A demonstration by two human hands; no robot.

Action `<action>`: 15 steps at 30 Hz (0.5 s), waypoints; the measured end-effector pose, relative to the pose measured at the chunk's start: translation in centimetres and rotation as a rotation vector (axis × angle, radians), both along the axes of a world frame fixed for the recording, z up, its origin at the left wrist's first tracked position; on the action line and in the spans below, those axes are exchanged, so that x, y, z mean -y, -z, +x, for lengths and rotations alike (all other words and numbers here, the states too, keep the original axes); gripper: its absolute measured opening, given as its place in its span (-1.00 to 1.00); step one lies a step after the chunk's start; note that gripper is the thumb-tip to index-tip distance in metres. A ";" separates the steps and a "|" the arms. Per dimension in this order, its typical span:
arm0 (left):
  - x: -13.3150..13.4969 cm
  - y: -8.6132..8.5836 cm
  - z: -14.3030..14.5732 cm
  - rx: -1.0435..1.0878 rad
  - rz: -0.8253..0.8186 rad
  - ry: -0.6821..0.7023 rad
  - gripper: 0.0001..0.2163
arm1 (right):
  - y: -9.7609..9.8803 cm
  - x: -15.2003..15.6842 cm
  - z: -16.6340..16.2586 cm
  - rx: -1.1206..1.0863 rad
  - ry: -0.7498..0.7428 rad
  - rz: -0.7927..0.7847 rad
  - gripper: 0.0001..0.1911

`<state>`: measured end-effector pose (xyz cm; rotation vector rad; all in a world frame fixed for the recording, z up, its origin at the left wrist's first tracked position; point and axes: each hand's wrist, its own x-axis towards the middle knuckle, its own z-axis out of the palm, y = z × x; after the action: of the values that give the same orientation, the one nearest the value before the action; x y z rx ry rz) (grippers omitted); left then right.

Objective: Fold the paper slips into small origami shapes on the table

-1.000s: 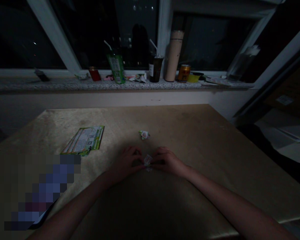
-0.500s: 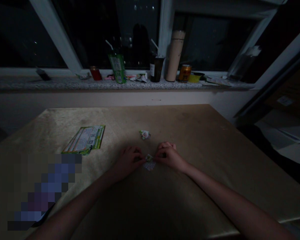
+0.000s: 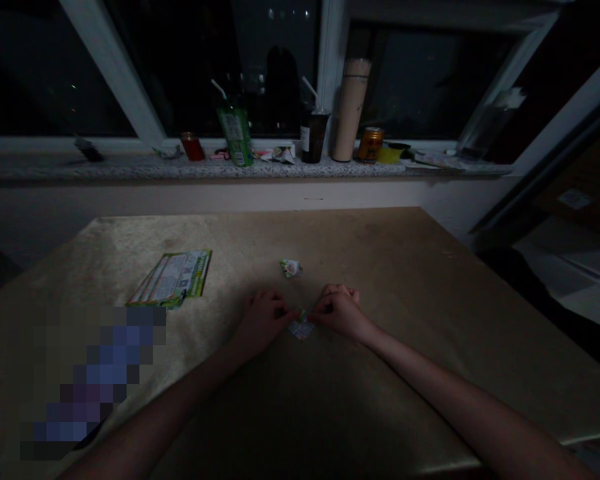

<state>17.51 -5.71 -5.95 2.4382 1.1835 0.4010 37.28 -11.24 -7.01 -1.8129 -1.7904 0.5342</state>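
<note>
My left hand (image 3: 261,321) and my right hand (image 3: 340,311) meet over a small folded piece of printed paper (image 3: 301,327) lying on the tan table (image 3: 430,293). Both hands pinch its upper edge from either side, fingers curled. A second small folded paper piece (image 3: 291,268) lies a little farther away on the table, untouched. A green printed leaflet (image 3: 173,279) lies flat to the left.
A stone window sill (image 3: 105,168) runs along the back with a red can (image 3: 192,146), a green drink carton with straw (image 3: 235,133), a dark cup (image 3: 313,135), a tall beige flask (image 3: 350,110) and an orange can (image 3: 370,145). A blurred patch covers the lower left.
The paper piece has been turned and pressed lower onto the table. My right hand has shifted slightly right and up, fingers curled tighter.
</note>
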 end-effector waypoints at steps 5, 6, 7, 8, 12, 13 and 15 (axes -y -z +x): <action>0.2 -0.3 -0.8 0.003 -0.025 -0.010 -0.72 | -0.7 0.0 0.0 0.010 -0.010 -0.055 -0.83; 0.2 -0.3 -1.0 0.000 -0.032 -0.017 -0.73 | -0.9 0.0 0.1 0.012 -0.025 -0.062 -0.84; 0.1 -0.3 -1.2 -0.003 -0.039 -0.024 -0.73 | -1.0 0.0 0.1 0.015 -0.041 -0.066 -0.85; 0.0 -0.2 -1.3 -0.006 -0.046 -0.031 -0.72 | -1.0 0.0 0.1 0.021 -0.052 -0.065 -0.84; -0.3 -0.1 -1.3 -0.018 -0.068 -0.050 -0.71 | -0.7 0.1 -0.4 0.082 -0.079 0.001 -0.74; -0.4 -0.1 -1.2 -0.023 -0.073 -0.052 -0.71 | -0.6 0.1 -0.6 0.099 -0.087 0.024 -0.72; -0.5 -0.2 -1.0 -0.031 -0.080 -0.057 -0.72 | -0.3 0.1 -1.0 0.121 -0.102 0.049 -0.73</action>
<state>16.49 -5.25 -5.74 2.3552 1.2596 0.3273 36.30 -11.34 -6.70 -1.7615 -1.9675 0.4236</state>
